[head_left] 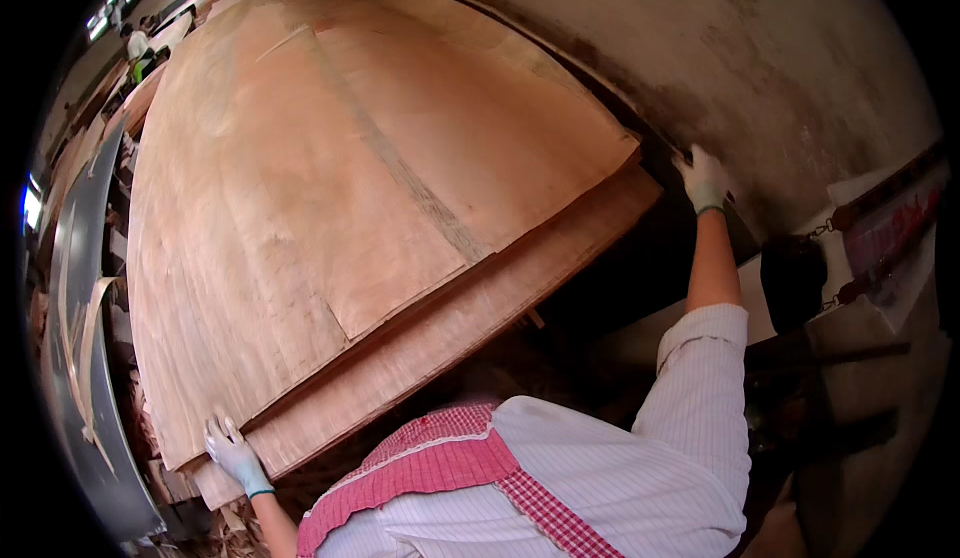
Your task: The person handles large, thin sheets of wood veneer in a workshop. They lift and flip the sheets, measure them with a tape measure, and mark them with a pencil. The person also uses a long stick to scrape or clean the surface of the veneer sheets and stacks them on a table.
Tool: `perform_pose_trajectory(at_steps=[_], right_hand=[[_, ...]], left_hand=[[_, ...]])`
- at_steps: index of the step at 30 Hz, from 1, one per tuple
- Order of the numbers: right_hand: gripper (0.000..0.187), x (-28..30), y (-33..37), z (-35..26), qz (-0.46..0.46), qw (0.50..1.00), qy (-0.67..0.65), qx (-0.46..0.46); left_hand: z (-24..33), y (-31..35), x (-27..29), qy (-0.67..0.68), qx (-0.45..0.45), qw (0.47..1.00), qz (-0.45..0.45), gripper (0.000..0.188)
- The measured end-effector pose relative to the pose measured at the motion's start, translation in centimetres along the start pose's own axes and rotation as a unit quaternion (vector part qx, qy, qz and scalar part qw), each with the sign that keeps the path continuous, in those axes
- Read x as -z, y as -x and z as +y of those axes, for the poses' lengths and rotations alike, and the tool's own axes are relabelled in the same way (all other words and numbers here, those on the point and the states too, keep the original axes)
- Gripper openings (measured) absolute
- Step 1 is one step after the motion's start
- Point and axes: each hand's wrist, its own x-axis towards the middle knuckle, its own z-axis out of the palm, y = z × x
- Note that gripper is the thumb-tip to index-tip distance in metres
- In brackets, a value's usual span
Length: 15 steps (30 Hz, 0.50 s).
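Note:
A large stack of thin tan wood veneer sheets [300, 208] spreads out before me, with a grey strip running along the top sheet. The top sheet's near edge lies back from the lower layer [450, 323], which juts out toward me. My left hand [236, 455], in a white glove, rests at the near left corner, its fingers spread over the top sheet's edge. On the far side, my right hand [703, 180], also gloved, is beside the wall, right of the stack's corner. Its fingers are curled; what they hold, if anything, is too dark to make out.
A stained wall [790, 78] closes off the right side. To the left lies a long dark panel [90, 358] with loose veneer strips [88, 358] on it. Another person [138, 48] is far off at upper left. Veneer scraps [235, 528] lie below the near left corner.

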Motion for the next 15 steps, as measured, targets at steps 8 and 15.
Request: perform_pose_trajectory(at_steps=[8, 15], right_hand=[[0.045, -2.1, 1.2, -9.8, -0.014, 0.993, -0.071, 0.091], [0.034, -4.4, 2.9, -19.1, -0.145, 0.978, -0.112, 0.098]], left_hand=[[1.2, -0.1, 0.1, 0.002, 0.056, 0.998, 0.021, 0.045], [0.1, 0.8, -2.6, -0.026, 0.048, 0.993, 0.102, 0.041]])
